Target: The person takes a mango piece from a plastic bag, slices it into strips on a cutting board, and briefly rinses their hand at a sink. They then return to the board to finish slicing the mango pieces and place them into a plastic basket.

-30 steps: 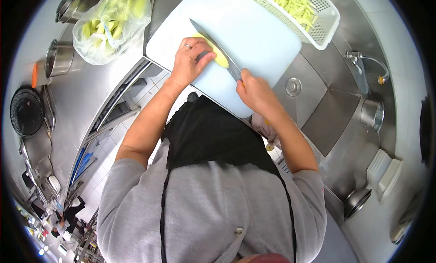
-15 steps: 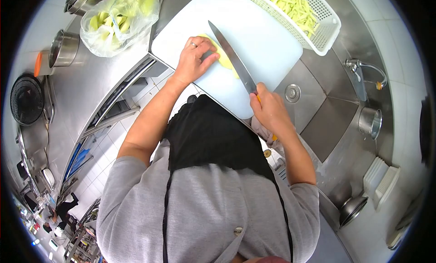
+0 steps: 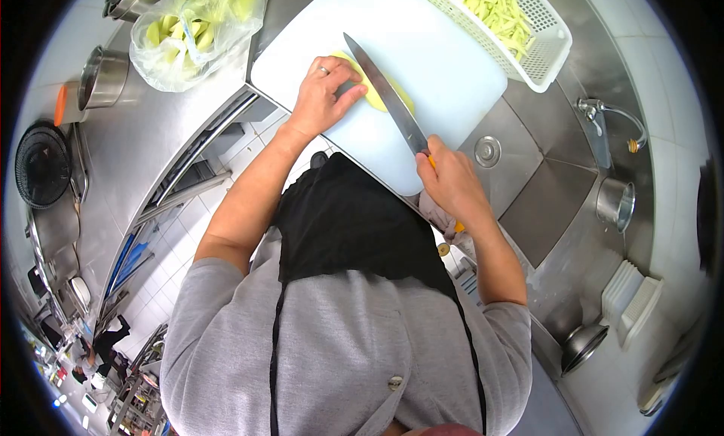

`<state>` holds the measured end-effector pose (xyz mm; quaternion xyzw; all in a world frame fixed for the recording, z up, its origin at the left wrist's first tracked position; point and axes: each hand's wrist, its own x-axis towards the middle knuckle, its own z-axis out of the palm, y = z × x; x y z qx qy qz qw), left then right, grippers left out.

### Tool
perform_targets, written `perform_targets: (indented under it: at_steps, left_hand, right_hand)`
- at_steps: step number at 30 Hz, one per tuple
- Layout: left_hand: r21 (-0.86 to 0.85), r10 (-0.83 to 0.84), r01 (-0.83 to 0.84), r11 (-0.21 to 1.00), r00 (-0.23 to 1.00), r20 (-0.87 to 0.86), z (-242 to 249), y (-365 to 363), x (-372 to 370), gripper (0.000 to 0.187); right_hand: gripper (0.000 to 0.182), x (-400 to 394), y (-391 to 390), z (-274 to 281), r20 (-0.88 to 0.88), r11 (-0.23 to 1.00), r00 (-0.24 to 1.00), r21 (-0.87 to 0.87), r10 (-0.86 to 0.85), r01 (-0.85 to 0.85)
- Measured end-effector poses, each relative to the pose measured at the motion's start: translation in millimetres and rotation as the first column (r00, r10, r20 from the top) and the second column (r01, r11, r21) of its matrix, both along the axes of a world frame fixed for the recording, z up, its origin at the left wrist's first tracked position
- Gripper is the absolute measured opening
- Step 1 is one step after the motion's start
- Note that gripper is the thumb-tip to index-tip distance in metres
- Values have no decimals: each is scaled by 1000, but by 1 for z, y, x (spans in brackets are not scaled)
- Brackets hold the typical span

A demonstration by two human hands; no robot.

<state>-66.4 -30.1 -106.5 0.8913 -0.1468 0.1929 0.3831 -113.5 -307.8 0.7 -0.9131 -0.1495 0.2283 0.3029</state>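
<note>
On the white cutting board (image 3: pixel 452 74) lies a yellow-green vegetable piece (image 3: pixel 381 98), flat under the blade. My left hand (image 3: pixel 326 97), with a ring on one finger, presses on the left part of this piece, its fingers bent together. In my right hand (image 3: pixel 451 176) is a large knife (image 3: pixel 388 95) with an orange-yellow handle. The blade crosses over the vegetable and points to the upper left. A slice of the vegetable shows to the right of the blade.
A white basket (image 3: pixel 554 63) of pale green strips stands at the upper right. At the upper left is a clear bag (image 3: pixel 181 48) with green pieces. Metal pots (image 3: pixel 104 78), a sink drain (image 3: pixel 487 151) and a faucet (image 3: pixel 592 108) surround the board. A person (image 3: pixel 98 357) is far off, lower left.
More of the vegetable now shows to the right of the blade. Both hands are almost where they were, and the knife has hardly shifted.
</note>
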Motion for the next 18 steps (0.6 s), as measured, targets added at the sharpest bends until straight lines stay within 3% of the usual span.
perform_targets:
  at_steps: [18]
  left_hand:
    - [-92,28,-25,995,999,37,1,-1,-1,13]
  right_hand:
    - [20,11,15,-21,19,999,999,-5,50,-50]
